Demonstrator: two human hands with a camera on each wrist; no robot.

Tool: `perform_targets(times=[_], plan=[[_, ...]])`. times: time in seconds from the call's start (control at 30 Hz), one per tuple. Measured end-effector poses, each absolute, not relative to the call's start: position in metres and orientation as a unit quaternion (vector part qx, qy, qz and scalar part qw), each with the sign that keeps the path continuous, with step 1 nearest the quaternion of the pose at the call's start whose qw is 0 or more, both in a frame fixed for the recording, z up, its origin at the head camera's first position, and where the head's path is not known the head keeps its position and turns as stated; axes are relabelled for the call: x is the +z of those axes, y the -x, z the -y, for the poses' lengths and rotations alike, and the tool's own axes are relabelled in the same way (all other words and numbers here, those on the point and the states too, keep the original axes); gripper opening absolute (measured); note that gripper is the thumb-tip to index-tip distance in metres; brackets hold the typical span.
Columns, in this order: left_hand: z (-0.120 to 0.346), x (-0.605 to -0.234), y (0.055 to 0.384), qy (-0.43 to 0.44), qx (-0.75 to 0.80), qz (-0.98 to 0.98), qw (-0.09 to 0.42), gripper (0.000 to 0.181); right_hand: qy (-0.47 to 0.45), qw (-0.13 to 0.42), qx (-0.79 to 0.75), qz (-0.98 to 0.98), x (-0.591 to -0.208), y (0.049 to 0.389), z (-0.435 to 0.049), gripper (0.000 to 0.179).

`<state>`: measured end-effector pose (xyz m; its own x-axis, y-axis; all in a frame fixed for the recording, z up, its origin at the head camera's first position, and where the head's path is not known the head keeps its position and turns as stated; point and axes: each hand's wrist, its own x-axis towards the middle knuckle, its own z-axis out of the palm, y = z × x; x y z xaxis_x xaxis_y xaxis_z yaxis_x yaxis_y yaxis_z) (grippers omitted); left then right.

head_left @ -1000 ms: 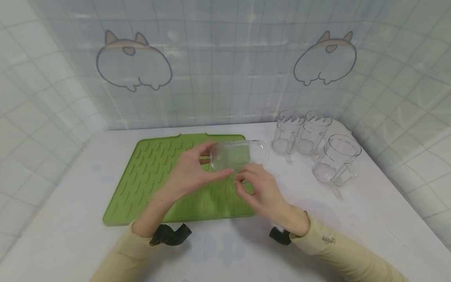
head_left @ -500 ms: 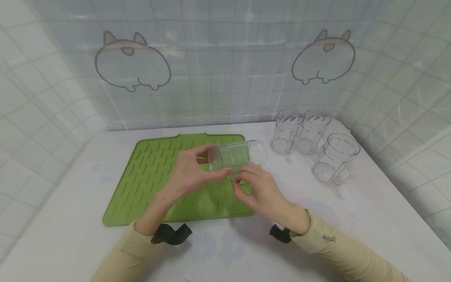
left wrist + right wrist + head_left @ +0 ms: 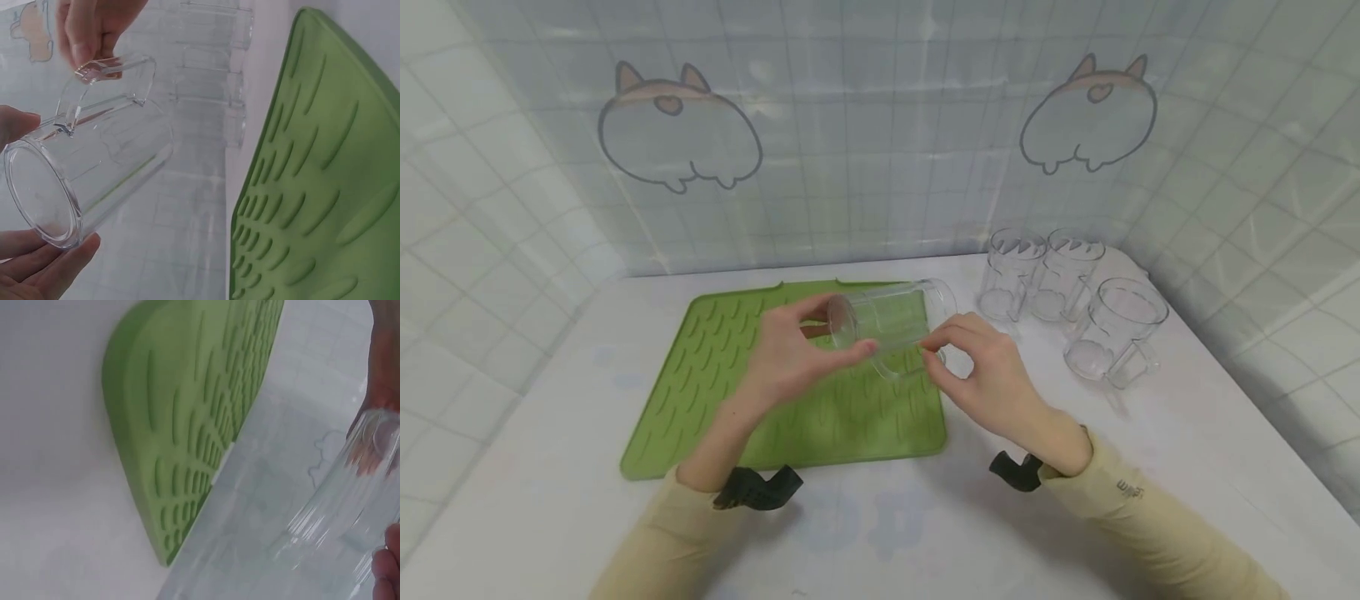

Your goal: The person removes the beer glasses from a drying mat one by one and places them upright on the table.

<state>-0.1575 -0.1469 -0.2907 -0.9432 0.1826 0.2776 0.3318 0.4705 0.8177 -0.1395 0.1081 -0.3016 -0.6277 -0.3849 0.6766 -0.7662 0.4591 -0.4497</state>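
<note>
A clear glass mug is held on its side above the green ridged mat, its base toward the left and its mouth toward the right. My left hand grips the base end, thumb on the near side and fingers on the far side. With bent finger and thumb, my right hand pinches the handle near the mouth end, as the left wrist view shows. The right wrist view has the mug at its right edge, where part of it is cut off.
Behind and to the right stand two clear mugs side by side, with another mug nearer. A tiled backdrop rises along the back of the white table.
The mug and my left hand have moved a little to the left. My right hand has shifted right and slightly up, its fingertips now farther along toward the mug's mouth end.
</note>
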Motion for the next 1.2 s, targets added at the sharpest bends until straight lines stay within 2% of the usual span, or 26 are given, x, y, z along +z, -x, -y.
perform_targets(times=[0.33, 0.5, 0.87, 1.2], plan=[[0.157, -0.284, 0.162, 0.157, -0.498, 0.847, 0.099, 0.045, -0.315, 0.266, 0.373, 0.832, -0.299, 0.148, -0.115, 0.008], [0.16, -0.282, 0.163, 0.161, -0.501, 0.843, 0.111, 0.042, -0.294, 0.25, 0.379, 0.841, -0.3, 0.151, -0.116, 0.005], [0.161, -0.283, 0.163, 0.168, -0.516, 0.832, 0.115, 0.053, -0.222, 0.069, 0.448, 0.863, -0.301, 0.15, -0.113, 0.026], [0.164, -0.284, 0.165, 0.176, -0.513, 0.835, 0.097, 0.061, -0.165, 0.0, 0.507, 0.846, -0.298, 0.15, -0.115, 0.029]])
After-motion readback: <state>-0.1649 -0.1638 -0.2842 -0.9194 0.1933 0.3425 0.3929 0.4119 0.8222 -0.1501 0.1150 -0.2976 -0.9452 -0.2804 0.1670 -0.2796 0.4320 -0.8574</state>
